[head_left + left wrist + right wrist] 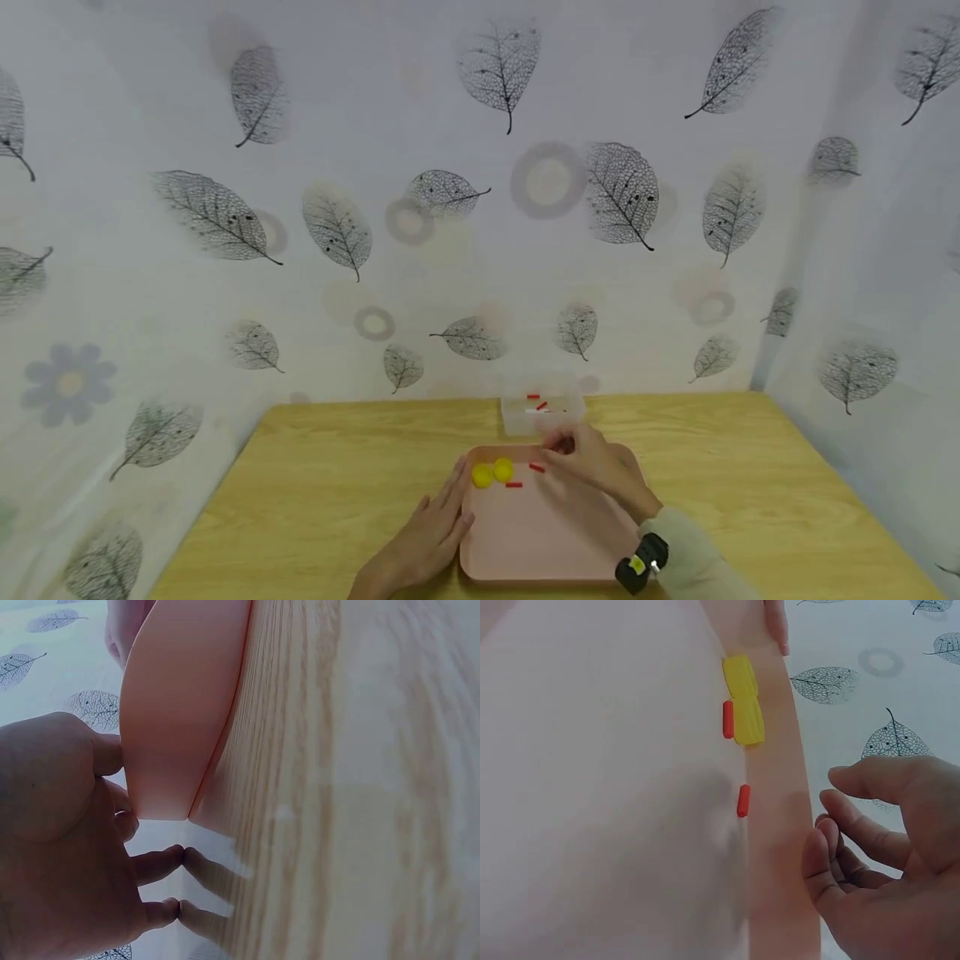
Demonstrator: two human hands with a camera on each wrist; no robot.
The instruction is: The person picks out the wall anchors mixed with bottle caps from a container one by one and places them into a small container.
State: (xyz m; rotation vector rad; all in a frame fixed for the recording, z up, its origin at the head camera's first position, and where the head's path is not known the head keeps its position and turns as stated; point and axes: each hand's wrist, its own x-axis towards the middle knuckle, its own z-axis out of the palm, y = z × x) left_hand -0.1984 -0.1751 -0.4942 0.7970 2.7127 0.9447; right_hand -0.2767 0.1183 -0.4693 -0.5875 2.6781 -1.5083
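A shallow pink tray (551, 546) lies on the table, and my left hand (427, 533) rests along its left side with the fingers extended. In the left wrist view, fingers of the left hand (60, 832) touch the tray's outer wall (176, 712). My right hand (588, 460) is over the tray's far edge, fingers bent and nothing visible in them. The right wrist view shows the thumb and fingertips of that hand (889, 851) near the rim. Two yellow round pieces (740, 676) and two short red sticks (743, 801) lie inside the tray near its far wall.
A clear plastic box (517, 422) with several small red pieces (533, 397) stands just behind the tray. The wooden table (360, 450) backs onto a leaf-patterned curtain (450, 275). A black wrist device (642, 562) is on the right wrist.
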